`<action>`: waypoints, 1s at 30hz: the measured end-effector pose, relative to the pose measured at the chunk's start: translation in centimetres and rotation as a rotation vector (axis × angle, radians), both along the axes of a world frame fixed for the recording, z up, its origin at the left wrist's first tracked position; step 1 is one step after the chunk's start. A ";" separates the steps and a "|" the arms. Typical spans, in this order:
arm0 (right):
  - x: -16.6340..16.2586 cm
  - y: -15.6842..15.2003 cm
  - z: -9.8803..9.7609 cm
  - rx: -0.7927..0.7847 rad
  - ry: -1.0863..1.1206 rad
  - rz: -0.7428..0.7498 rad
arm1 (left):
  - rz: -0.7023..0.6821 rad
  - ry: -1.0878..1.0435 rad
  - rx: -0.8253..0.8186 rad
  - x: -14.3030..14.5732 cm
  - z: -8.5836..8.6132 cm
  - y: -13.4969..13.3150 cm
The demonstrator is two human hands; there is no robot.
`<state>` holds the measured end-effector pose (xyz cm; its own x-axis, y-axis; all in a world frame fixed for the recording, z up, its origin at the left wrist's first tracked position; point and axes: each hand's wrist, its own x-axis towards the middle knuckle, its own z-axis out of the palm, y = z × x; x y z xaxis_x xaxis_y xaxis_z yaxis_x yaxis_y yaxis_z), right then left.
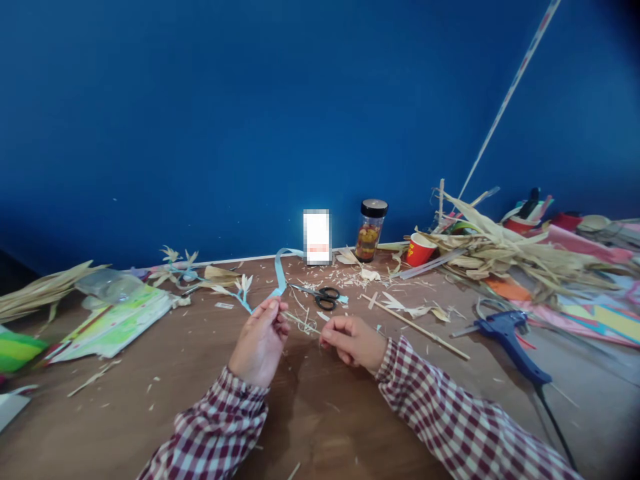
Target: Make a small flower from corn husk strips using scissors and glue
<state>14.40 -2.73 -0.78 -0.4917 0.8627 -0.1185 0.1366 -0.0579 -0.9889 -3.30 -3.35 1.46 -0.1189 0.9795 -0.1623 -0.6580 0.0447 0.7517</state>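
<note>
Got my left hand [261,341] pinching a flower stem [244,303] with blue ribbon [280,271]. Stem slants rightward, nearer me, to my right hand [354,341], fingertips closed on it too.

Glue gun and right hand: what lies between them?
A thin stick lies slantwise between the right hand and the glue gun, with pale scraps just beyond it. The head view shows this.
</note>
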 end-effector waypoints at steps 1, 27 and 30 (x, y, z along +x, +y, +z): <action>0.0 0.0 0.0 0.005 -0.009 0.007 | 0.006 -0.009 -0.009 -0.1 0.1 0.0; 0.1 0.0 0.8 0.204 0.178 -0.039 | -0.365 0.262 0.093 2.3 -0.9 -1.7; 0.1 0.1 0.6 0.160 0.246 0.007 | -0.380 0.255 0.097 2.3 -0.9 -1.7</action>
